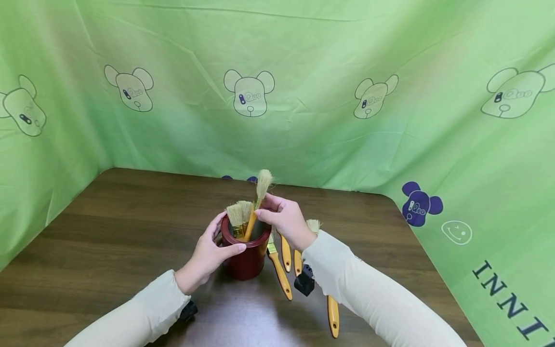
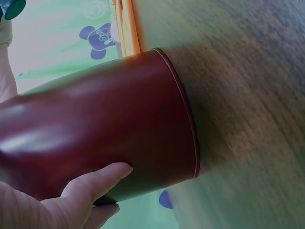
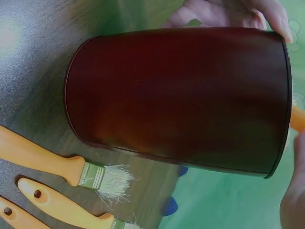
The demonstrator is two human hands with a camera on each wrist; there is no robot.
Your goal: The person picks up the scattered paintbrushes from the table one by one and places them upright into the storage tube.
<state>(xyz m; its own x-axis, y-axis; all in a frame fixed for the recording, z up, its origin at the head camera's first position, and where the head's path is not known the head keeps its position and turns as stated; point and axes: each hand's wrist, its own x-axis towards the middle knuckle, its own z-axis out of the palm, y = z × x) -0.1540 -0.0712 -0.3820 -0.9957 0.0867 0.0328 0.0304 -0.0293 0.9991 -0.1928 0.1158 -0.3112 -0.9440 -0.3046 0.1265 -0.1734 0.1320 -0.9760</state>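
Observation:
A dark red round container (image 1: 244, 262) stands upright on the table. My left hand (image 1: 211, 253) grips its left side, thumb over the front of the rim and fingers around the far side; the left wrist view shows fingers (image 2: 102, 183) against the wall. Just above the opening, my right hand (image 1: 284, 217) pinches a paintbrush (image 1: 256, 207) by its yellow handle, bristles up, the handle's lower end inside the container. Other brushes (image 1: 239, 214) stand in it, pale bristles upward. In the right wrist view the container (image 3: 181, 100) hides most of the held brush.
Right of the container lie several yellow-handled brushes, one (image 1: 282, 274) close beside it and another (image 1: 333, 315) nearer the front, partly under the right sleeve (image 1: 360, 284). A green printed cloth (image 1: 303, 140) hangs behind and beside the brown wooden table (image 1: 130, 226).

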